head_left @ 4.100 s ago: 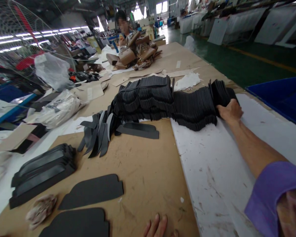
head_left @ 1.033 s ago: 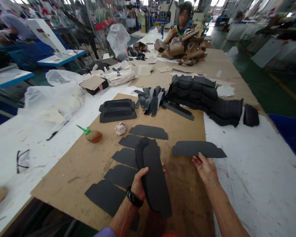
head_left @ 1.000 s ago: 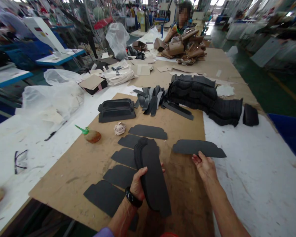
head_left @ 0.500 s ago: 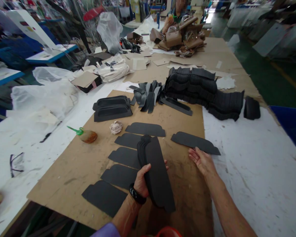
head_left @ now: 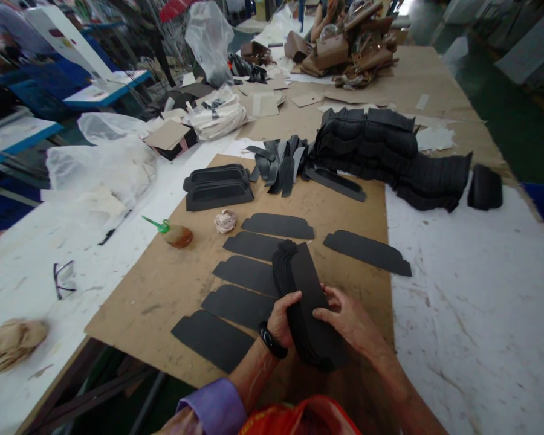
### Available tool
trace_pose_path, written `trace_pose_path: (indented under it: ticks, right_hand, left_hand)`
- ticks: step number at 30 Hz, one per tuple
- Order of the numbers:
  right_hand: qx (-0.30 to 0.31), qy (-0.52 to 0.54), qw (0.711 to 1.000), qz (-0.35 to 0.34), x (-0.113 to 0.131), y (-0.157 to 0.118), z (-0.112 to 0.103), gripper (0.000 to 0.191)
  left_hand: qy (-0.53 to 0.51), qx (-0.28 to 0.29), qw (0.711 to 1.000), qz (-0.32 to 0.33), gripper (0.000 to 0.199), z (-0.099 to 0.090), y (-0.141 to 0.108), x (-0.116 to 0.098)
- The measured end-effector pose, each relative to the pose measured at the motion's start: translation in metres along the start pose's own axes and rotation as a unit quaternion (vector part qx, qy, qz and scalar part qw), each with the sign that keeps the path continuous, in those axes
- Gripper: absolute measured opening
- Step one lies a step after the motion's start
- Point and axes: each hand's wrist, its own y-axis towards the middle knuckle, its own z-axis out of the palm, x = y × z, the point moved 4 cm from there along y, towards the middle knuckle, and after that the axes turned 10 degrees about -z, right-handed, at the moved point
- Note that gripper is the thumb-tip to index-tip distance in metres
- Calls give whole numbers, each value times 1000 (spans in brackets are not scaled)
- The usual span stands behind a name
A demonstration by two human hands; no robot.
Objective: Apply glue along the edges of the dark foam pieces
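My left hand (head_left: 283, 321), with a black band on the wrist, grips a thick stack of flat black panels (head_left: 312, 284) from its left side, thumb over the edge. My right hand (head_left: 348, 315) is at the stack's right edge, its thumb on the top panel and its fingers at the side. To the left, several single black panels (head_left: 212, 339) lie in a slanting column on the brown board (head_left: 136, 314), partly covered by the held stack. One separate black panel (head_left: 367, 251) lies to the right, across the board's edge.
Beyond lie black formed pieces (head_left: 218, 187), loose dark strips (head_left: 278, 163) and a long row of stacked black parts (head_left: 367, 145). Left are a green-nozzled bottle (head_left: 178, 235), a crumpled wad (head_left: 225, 221) and glasses (head_left: 64, 280). Brown bags (head_left: 333, 51) are heaped at the back.
My right hand has left the separate panel on the right and come back to the held stack. My left hand still holds the stack. The view has shifted slightly.
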Motion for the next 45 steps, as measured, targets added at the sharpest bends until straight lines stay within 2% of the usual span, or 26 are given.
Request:
trace_pose_path:
  ticks: [4, 6, 9, 11, 16, 17, 19, 22, 24, 27, 30, 34, 38, 41, 45]
  right_hand:
    - [-12, -71, 997, -17, 5, -2, -5, 46]
    - [-21, -134, 991, -1, 8, -5, -7, 41]
    - [-37, -213, 976, 24, 10, -8, -12, 39]
    - [-43, -214, 976, 17, 10, -7, -17, 33]
    - [4, -49, 999, 1, -13, -6, -32, 16]
    - [-1, -7, 1000, 7, -20, -8, -35, 17]
    - [-57, 105, 992, 39, -37, -13, -43, 22]
    - [-199, 252, 943, 87, -59, -28, -52, 34]
    - [-269, 299, 911, 88, -67, -36, -54, 41]
    - [-326, 356, 872, 77, -72, -41, -48, 48]
    - [-353, 408, 840, 62, -71, -33, -39, 50]
    - [-357, 446, 819, 42, -67, -13, -27, 45]
    - [-344, 451, 823, 36, -65, -1, -22, 40]
    - [-302, 433, 848, 52, -61, -4, -20, 36]
    - [-190, 374, 902, 106, -50, -18, -6, 37]
  left_hand:
    - [-8, 0, 1000, -7, 42, -3, -1, 1]
    - [-13, -2, 1000, -6, 40, -3, -2, 0]
    - [-20, -29, 999, -20, 37, -5, -3, -1]
    - [-23, -55, 998, -28, 35, -8, -5, -2]
    - [-40, -89, 995, -7, 32, -13, -8, -10]
    - [-41, -90, 995, -1, 31, -13, -9, -12]
    - [-38, -67, 997, 11, 34, -10, -10, -16]
    - [-30, -3, 999, 32, 47, -3, -16, -24]
    - [-23, 11, 998, 51, 50, -1, -22, -29]
    - [-19, -1, 997, 76, 50, -4, -32, -35]
    - [-23, -7, 997, 76, 51, -6, -40, -36]
    - [-35, -17, 997, 71, 53, -9, -46, -32]
    - [-37, -6, 997, 73, 52, -10, -48, -29]
    - [-39, 8, 997, 68, 52, -10, -48, -26]
    - [-27, 18, 998, 49, 53, -9, -44, -20]
